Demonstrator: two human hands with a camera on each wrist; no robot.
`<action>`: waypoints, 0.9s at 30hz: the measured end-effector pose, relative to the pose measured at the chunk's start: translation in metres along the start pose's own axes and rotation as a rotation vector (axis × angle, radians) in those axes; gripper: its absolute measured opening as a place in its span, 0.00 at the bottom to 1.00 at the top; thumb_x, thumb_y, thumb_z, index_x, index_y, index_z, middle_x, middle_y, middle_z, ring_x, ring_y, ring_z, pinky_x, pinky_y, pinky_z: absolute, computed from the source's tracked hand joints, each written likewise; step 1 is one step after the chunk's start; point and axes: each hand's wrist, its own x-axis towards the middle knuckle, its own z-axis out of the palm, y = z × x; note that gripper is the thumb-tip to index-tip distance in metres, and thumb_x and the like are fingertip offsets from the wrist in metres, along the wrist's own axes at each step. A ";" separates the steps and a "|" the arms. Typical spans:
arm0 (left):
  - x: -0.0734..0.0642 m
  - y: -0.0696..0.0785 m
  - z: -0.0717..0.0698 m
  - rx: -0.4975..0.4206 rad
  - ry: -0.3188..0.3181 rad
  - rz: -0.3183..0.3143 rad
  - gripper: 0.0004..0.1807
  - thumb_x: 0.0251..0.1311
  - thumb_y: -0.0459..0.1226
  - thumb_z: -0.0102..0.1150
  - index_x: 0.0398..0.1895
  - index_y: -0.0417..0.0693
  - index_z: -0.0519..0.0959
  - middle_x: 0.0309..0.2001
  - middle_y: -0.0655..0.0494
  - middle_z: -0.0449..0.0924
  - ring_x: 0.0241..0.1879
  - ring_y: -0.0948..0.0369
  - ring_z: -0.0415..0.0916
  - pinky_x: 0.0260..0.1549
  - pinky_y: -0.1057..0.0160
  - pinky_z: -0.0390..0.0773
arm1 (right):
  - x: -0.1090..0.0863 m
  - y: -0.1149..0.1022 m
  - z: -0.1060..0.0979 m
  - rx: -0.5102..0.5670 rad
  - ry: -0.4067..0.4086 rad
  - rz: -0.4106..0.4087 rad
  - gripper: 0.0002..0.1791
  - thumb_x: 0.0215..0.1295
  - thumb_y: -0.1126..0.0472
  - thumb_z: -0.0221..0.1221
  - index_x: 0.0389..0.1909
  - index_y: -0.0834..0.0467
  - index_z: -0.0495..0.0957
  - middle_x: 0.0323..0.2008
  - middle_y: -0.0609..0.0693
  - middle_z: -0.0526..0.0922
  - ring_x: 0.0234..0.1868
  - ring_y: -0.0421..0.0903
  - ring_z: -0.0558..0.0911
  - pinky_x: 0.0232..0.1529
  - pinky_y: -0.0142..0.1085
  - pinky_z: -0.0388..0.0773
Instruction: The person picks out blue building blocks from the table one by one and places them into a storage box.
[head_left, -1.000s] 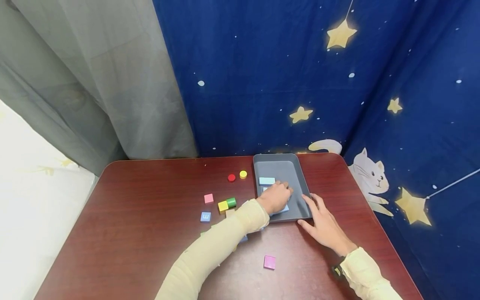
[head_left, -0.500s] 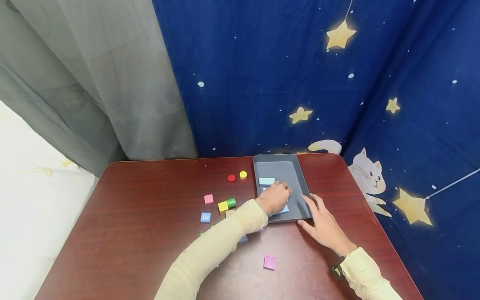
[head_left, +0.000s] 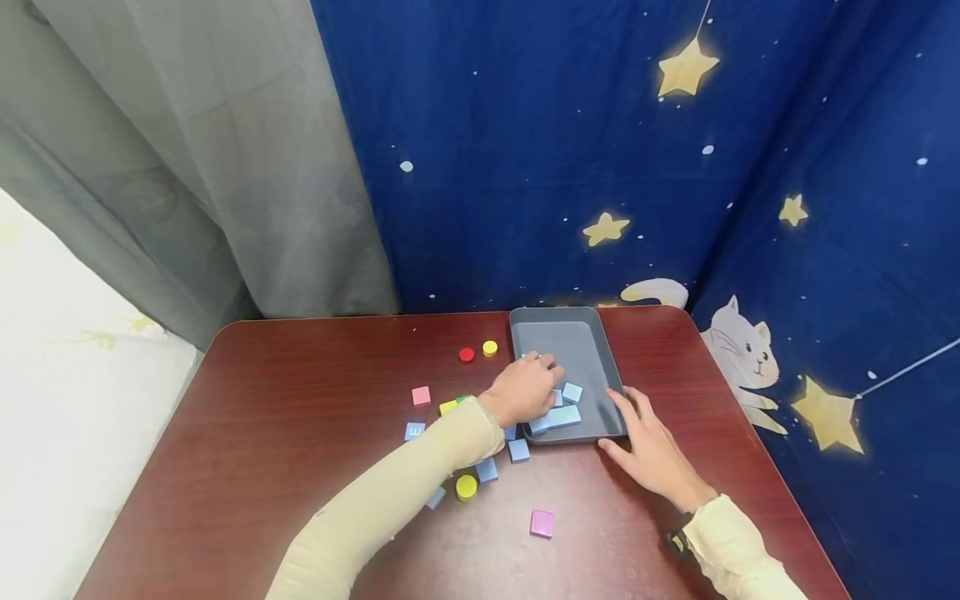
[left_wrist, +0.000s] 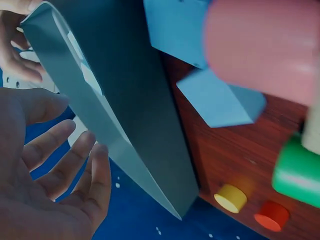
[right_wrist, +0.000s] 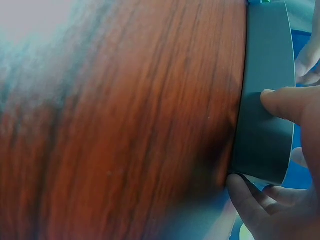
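Note:
A grey rectangular tray (head_left: 577, 333) lies on the table with several light blue blocks (head_left: 564, 417) in its near half. Over the tray's left side is my left hand (head_left: 522, 387), its fingers loosely bent. The left wrist view shows nothing between those fingers (left_wrist: 75, 165). Just to its right, a small light blue block (head_left: 572, 392) lies in the tray. My right hand (head_left: 652, 454) holds the tray's near right corner, the thumb (right_wrist: 285, 102) against the outer near wall and other fingers around the side. Part of the tray's contents is hidden under the left hand.
Left of the tray lie a red disc (head_left: 467, 355), a yellow disc (head_left: 490, 348), a pink block (head_left: 421, 396) and a blue block with a letter E (head_left: 415, 431). Nearer are a yellow cylinder (head_left: 466, 487), blue blocks (head_left: 519, 451) and a magenta square (head_left: 542, 523). My left sleeve hides others.
My left hand has moved left within the tray, uncovering the small light blue block and others beside it. The right hand stays at the tray's corner.

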 end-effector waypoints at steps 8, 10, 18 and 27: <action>-0.036 -0.019 -0.009 -0.049 0.070 -0.027 0.20 0.76 0.43 0.65 0.66 0.48 0.85 0.59 0.49 0.84 0.53 0.54 0.80 0.56 0.60 0.84 | 0.001 0.001 -0.001 0.002 -0.003 0.007 0.46 0.68 0.57 0.76 0.83 0.60 0.64 0.76 0.70 0.62 0.61 0.71 0.81 0.59 0.70 0.80; -0.046 -0.023 -0.010 -0.058 0.072 -0.034 0.20 0.76 0.44 0.65 0.66 0.48 0.85 0.60 0.49 0.84 0.53 0.54 0.80 0.57 0.61 0.84 | 0.001 0.001 -0.001 0.002 0.004 0.002 0.47 0.68 0.58 0.76 0.83 0.60 0.64 0.76 0.71 0.62 0.61 0.71 0.81 0.59 0.70 0.80; -0.080 -0.029 0.000 -0.083 0.047 -0.050 0.21 0.74 0.43 0.69 0.66 0.48 0.85 0.60 0.49 0.83 0.54 0.54 0.79 0.57 0.61 0.84 | 0.001 0.000 -0.002 -0.002 -0.005 0.007 0.47 0.68 0.58 0.76 0.83 0.60 0.64 0.76 0.71 0.62 0.61 0.71 0.81 0.59 0.70 0.80; -0.088 -0.031 0.018 -0.116 -0.024 -0.091 0.21 0.73 0.42 0.70 0.66 0.49 0.86 0.60 0.49 0.82 0.53 0.54 0.79 0.56 0.59 0.86 | 0.000 0.000 0.000 -0.003 -0.004 0.004 0.47 0.68 0.58 0.76 0.83 0.60 0.64 0.76 0.71 0.62 0.61 0.71 0.81 0.59 0.70 0.80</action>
